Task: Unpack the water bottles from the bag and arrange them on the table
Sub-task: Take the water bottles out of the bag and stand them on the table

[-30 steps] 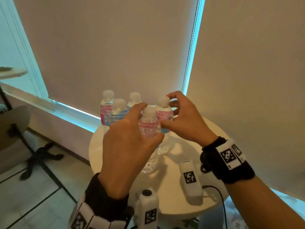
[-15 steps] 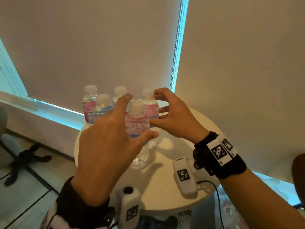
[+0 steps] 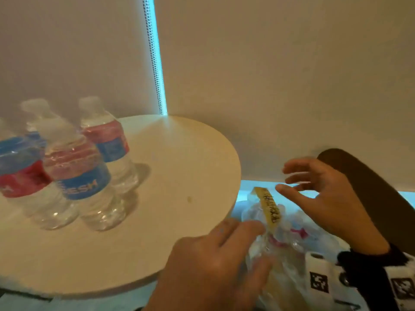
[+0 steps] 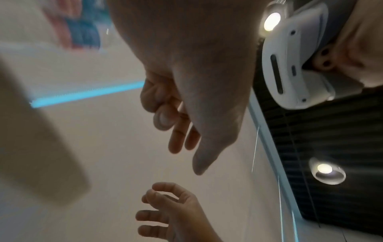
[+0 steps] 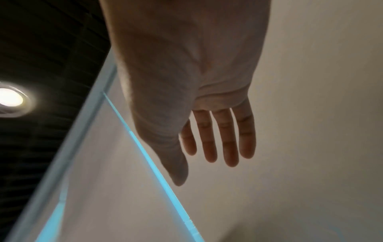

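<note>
Both my hands at the bag [image 3: 289, 239]

My left hand [image 3: 211, 261] touches its plastic at 5 o'clock, fingers relaxed; my right hand [image 3: 325, 194] hovers wide. Bottles [image 3: 76, 167] stand on the table [image 3: 184, 167] at 9 o'clock.

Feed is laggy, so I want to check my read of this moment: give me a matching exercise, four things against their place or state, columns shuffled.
Things:
1. water bottles
2. plastic bag
3. left hand
4. right hand

Places or states:
A. hovers above the bag, fingers spread, holding nothing
B. upright in a cluster on the round table's left side
C. reaches past the table's near edge to the bag's side
D. below the table's right edge, bottles inside

Pairs: 1-B, 2-D, 3-C, 4-A
</note>
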A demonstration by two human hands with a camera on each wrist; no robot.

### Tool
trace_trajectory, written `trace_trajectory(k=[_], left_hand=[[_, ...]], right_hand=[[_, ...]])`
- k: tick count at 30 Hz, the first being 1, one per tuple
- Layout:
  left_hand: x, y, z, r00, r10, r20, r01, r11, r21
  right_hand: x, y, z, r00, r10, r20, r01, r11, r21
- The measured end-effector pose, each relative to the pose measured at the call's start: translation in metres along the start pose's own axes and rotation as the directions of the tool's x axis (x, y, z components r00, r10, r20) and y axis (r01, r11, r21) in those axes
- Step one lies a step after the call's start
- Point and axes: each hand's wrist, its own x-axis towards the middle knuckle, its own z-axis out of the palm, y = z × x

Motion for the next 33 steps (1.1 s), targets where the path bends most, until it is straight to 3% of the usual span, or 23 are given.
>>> trace_trajectory(k=[2,4,7,11,15,18,20,25,28,33], left_hand=[[-0.003,0.001,0.045,0.992,0.008,0.125,-0.004,0.999,-0.036],[-0.008,-0.002,0.089,0.947,-0.067,0.315,0.099,0.991,-0.087],[-0.015,-0.011,0.157,0.803,-0.204,0.561,0.319,0.941,-0.114],[-0.035,-0.027,0.244,0.682,-0.363,0.635,0.572,0.805,-0.154],[-0.049,-0.039,0.301,0.676,-0.487,0.553,0.631,0.77,-0.093],[-0.05,-0.039,0.319,0.639,-0.582,0.503,0.715,0.691,-0.108],[-0.055,-0.041,0.331,0.647,-0.617,0.448,0.713,0.698,-0.068],[-0.088,-0.065,0.37,0.582,-0.715,0.389,0.782,0.623,-0.025],[-0.067,-0.056,0.357,0.571,-0.727,0.382,0.794,0.607,-0.033],[-0.037,-0.047,0.34,0.597,-0.749,0.287,0.783,0.623,-0.002]], right_hand=[[-0.027,0.046,-0.012,0.992,0.12,-0.035,-0.123,0.988,-0.094],[-0.056,0.09,-0.014,0.966,0.259,-0.016,-0.258,0.952,-0.167],[-0.095,0.147,-0.008,0.912,0.41,0.022,-0.396,0.894,-0.209],[-0.123,0.192,0.013,0.846,0.53,0.056,-0.51,0.836,-0.201],[-0.126,0.215,0.038,0.855,0.517,0.038,-0.509,0.851,-0.133],[-0.118,0.225,0.053,0.889,0.456,0.024,-0.454,0.888,-0.071],[-0.108,0.228,0.062,0.901,0.434,0.002,-0.434,0.9,-0.027],[-0.086,0.234,0.079,0.918,0.395,-0.046,-0.396,0.918,-0.016],[-0.082,0.239,0.082,0.922,0.387,-0.01,-0.387,0.922,0.012],[-0.079,0.253,0.085,0.924,0.38,-0.048,-0.38,0.925,0.007]])
